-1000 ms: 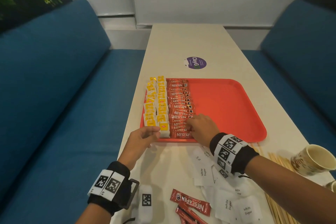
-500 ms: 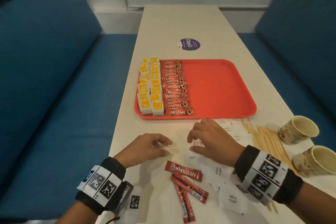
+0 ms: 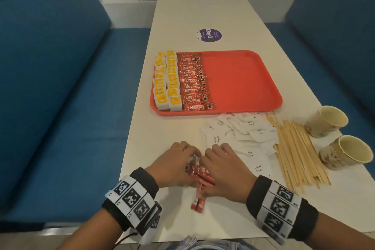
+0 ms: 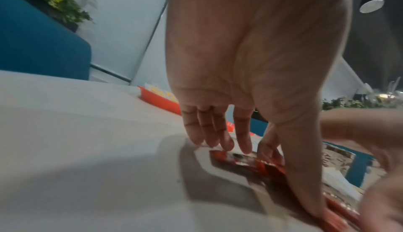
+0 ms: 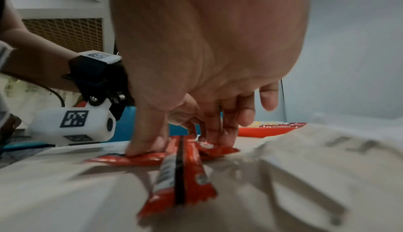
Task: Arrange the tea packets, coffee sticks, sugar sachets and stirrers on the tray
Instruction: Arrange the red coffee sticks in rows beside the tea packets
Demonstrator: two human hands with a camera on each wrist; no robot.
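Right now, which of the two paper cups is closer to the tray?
The farther cup, the one lying beside the tips of the stirrers. It sits just off the red tray's near right corner; the other cup lies nearer the person.

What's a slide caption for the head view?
Both hands gather loose coffee sticks near the tray; sugar sachets and stirrers wait.

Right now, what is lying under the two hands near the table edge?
Loose red coffee sticks lie on the table, gathered between the left hand and right hand. Their fingers press on them. How many sticks cannot be counted: the hands cover some.
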